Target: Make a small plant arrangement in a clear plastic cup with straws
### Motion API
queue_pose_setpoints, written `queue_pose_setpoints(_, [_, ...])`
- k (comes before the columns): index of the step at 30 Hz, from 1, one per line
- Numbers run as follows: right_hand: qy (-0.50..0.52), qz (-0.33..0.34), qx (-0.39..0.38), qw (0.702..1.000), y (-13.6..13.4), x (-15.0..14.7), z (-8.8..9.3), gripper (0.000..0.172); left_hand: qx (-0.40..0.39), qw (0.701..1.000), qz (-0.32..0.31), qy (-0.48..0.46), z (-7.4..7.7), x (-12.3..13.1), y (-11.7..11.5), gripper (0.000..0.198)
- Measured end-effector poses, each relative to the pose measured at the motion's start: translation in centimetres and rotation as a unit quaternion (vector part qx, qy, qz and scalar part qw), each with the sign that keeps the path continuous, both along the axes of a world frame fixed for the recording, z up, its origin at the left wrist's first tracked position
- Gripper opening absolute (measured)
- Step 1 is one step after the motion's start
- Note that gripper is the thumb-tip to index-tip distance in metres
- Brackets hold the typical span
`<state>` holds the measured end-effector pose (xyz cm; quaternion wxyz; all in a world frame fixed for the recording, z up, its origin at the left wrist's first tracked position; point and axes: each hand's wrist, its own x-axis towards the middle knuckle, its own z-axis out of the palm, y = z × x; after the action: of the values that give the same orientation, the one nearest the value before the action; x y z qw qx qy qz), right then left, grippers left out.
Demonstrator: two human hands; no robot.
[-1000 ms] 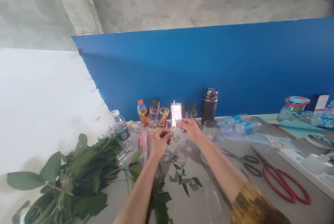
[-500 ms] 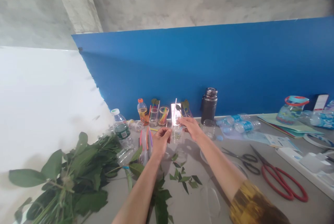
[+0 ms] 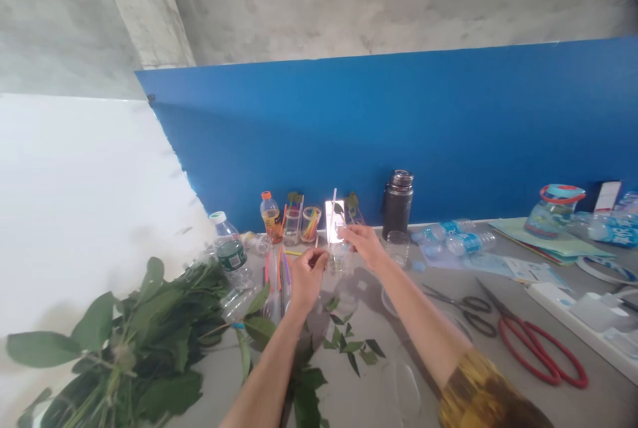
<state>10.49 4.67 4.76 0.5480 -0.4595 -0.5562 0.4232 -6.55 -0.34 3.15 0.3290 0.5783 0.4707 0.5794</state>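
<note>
Nearest me, at the worktop's (image 3: 366, 401) near edge, a sprig (image 3: 306, 401) lies beside the left forearm, and toward the near left corner a bundle (image 3: 169, 335) of leafy stems is heaped. Leaf pieces (image 3: 353, 347) are scattered between the forearms. Over toward the right edge lie scissors (image 3: 463, 304) and red-handled shears (image 3: 532, 344), a power strip (image 3: 573, 321) beside them.

Farther in, the hands face each other, near but apart — the left hand (image 3: 308, 275) pinches the low part of a slightly tilted straw (image 3: 334, 201), while the right hand (image 3: 363, 243) nips a small dark leaf (image 3: 339, 208) by its stem, just beside the straw. A clear cup (image 3: 337, 262) shows between them; I cannot tell whether the straw reaches into it.

Loose straws (image 3: 280, 275) lie left of the left hand, near a green-labelled bottle (image 3: 232, 256). Toward the far edge stand an orange-capped bottle (image 3: 272, 216), a lit phone (image 3: 337, 223) and a dark flask (image 3: 397, 205) — and, near the far right corner, a red-rimmed jar (image 3: 552, 215) on coloured paper (image 3: 518, 232).
</note>
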Motion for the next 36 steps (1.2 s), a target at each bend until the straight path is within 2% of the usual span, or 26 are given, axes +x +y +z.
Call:
queue_pose_setpoints(10, [-0.033, 0.016, 0.03, 0.999, -0.2, 0.3, 0.2, 0.042, -0.021, 0.999, -0.012, -0.029, 0.4, 0.2, -0.2, 0.016])
queue_pose_setpoints(15, [-0.002, 0.045, 0.025, 0.999, -0.4, 0.7, 0.4, 0.043, -0.036, 0.998, -0.026, -0.049, 0.6, 0.2, -0.2, 0.017])
queue_pose_setpoints(18, [0.017, 0.07, 0.029, 0.997, -0.5, 0.8, 0.5, 0.044, -0.07, 0.99, -0.063, -0.104, 0.6, 0.0, 0.0, 0.018])
queue_pose_setpoints(21, [0.034, 0.091, 0.031, 0.995, -0.8, 0.7, 0.7, 0.046, -0.112, 0.968, -0.116, -0.193, 0.5, -0.2, 0.3, 0.026])
queue_pose_setpoints(23, [0.035, 0.09, 0.022, 0.995, -0.9, 0.6, 0.7, 0.045, -0.115, 0.961, -0.118, -0.225, 0.5, -0.3, 0.3, 0.032])
queue_pose_setpoints(30, [0.024, 0.067, 0.006, 0.997, -0.8, 0.1, 0.5, 0.046, -0.045, 0.993, -0.028, -0.104, 1.1, -0.1, -0.5, 0.025])
queue_pose_setpoints(36, [0.038, 0.062, -0.01, 0.997, -0.9, 0.0, 0.6, 0.047, -0.034, 0.994, -0.038, -0.094, 0.9, -0.1, -0.2, 0.022])
